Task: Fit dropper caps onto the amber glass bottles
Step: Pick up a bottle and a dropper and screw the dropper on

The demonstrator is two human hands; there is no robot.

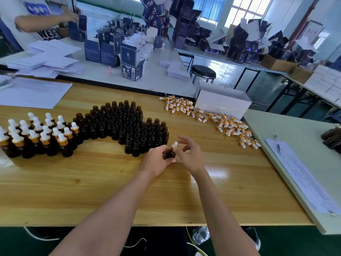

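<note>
My left hand (156, 159) grips a small amber bottle (171, 154) standing on the wooden table. On that bottle sits a dropper cap (174, 145) with a white bulb, and my right hand (190, 156) pinches it with thumb and forefinger, the other fingers spread. A large cluster of uncapped amber bottles (125, 124) stands just behind my hands. Capped bottles (36, 135) with gold collars stand in rows at the left. Loose dropper caps (212, 119) lie scattered to the right and behind.
A white box (221, 102) sits behind the loose caps. Paper sheets (31, 95) lie at the far left, a form with a pen (277, 144) on the right side table. Another person's arm (42, 21) handles dark cartons at the back.
</note>
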